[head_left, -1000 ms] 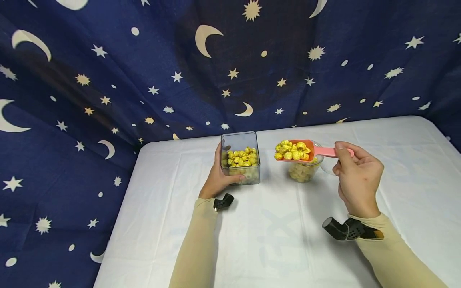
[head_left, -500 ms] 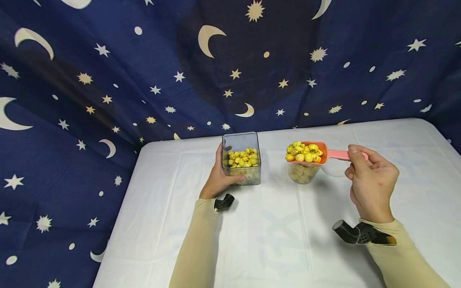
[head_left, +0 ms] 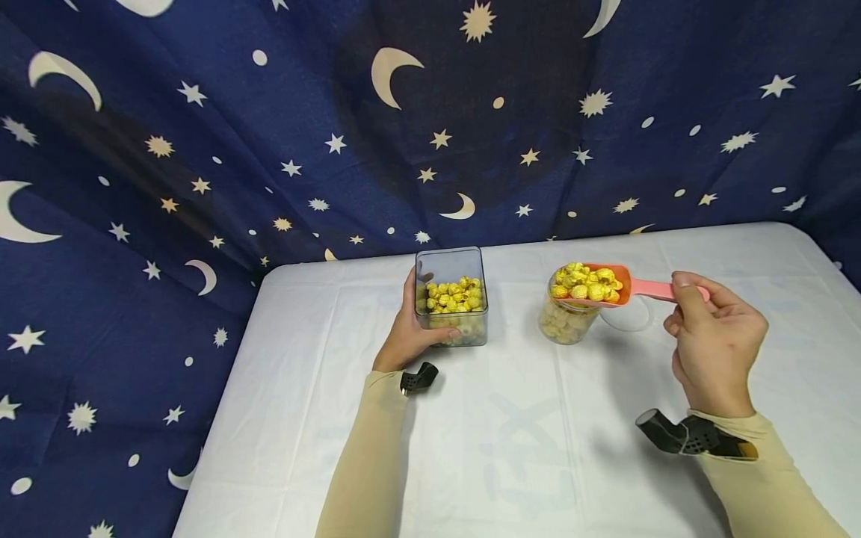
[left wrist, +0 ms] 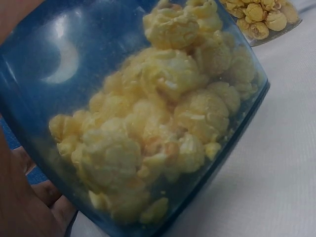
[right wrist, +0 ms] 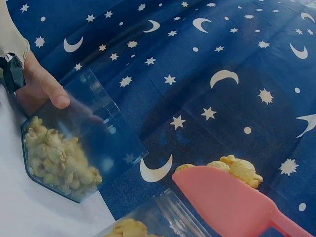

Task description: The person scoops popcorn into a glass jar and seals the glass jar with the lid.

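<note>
Hanging at the far left, a dark blue curtain printed with moons and stars runs down beside the white table and along its back edge. A beige sleeve with a black wrist camera leads up to the left hand, which is wrapped round a clear square container, the thumb lying across its front wall and the fingers round its left side. The container is upright near the back edge, partly filled with yellow popcorn. To its right, well apart, a clear round jar stands on the table with popcorn inside. Above the jar's mouth is a pink-orange scoop, heaped with popcorn, its handle pointing right; whether it touches the jar's rim I cannot tell. A thin clear round piece lies on the cloth just beside the jar. Farthest right, the right hand pinches the end of the scoop's handle between thumb and fingers, a second wrist camera below it.
</note>
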`<state>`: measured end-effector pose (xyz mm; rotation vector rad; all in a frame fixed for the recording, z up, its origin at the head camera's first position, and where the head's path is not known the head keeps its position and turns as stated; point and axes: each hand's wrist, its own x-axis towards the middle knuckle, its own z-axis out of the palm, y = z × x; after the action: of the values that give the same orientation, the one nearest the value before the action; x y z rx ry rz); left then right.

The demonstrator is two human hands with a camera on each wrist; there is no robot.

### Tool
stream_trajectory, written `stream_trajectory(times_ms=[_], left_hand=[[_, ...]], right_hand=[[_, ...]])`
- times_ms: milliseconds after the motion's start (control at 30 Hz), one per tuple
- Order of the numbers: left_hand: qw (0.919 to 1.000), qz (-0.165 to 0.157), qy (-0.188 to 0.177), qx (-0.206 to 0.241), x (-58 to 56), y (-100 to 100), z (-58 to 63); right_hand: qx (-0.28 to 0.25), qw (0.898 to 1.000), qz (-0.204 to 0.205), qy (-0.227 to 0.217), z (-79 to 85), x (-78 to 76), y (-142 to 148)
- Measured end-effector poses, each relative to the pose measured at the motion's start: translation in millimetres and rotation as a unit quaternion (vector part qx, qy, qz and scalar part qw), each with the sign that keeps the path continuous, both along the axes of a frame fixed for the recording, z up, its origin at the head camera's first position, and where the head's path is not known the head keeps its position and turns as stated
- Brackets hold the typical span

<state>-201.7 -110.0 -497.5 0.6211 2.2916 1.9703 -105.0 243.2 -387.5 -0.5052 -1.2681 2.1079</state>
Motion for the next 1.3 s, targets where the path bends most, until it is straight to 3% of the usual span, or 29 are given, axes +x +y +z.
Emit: stream_trajectory(times_ms=[300,633,1067,1300], left_hand=[[0.9999,-0.005,-0.014,0.0,1.3,-0.4,4.1],[0.9995,-0.02,-0.021,-0.012,14.3,0.6,34.6],[0.9993,-0.022,-0.028,-0.008,15.4,0.8,36.6],[0.9995,-0.019,-0.022,-0.012,15.5,0.6,36.2]], right_hand=[[0.006,1.0,-0.012,-0.017,-1.2,1.7,9.1],[0.022,0.999,-0.023,-0.031,0.5,3.3,17.0],[0.042,0.998,-0.037,-0.026,2.9,3.5,22.7],[0.065,0.995,-0.042,-0.061,7.5,4.6,24.3]])
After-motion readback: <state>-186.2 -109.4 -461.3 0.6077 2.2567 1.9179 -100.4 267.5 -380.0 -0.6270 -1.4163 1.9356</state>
